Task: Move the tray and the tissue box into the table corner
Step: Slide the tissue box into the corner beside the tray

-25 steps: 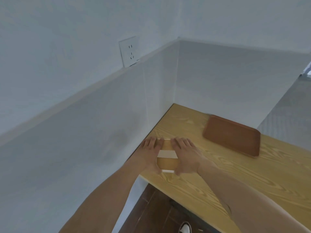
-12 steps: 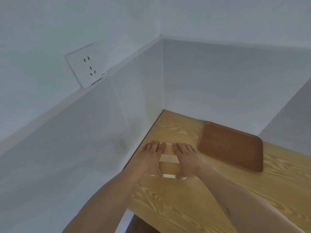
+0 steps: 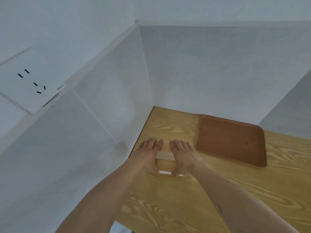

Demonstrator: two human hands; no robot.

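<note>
The tissue box (image 3: 165,163) is wood-coloured with a white slot, and it rests on the wooden table (image 3: 210,195) close to the left wall. My left hand (image 3: 147,155) grips its left side and my right hand (image 3: 184,157) grips its right side, fingers laid over the top. A brown rectangular tray (image 3: 230,140) lies flat to the right of my hands, with its far edge near the back wall. The table corner (image 3: 155,109) sits beyond the box, where the two white walls meet.
A white wall socket (image 3: 32,83) is mounted high on the left wall. The table's left edge runs along that wall. Bare tabletop stretches between the box and the corner. At the right, the back wall ends and a grey surface shows behind it.
The view has moved forward over the table and closer to the corner. Both hands stay clamped on the tissue box, which has slid slightly toward the corner. The tray has not moved.
</note>
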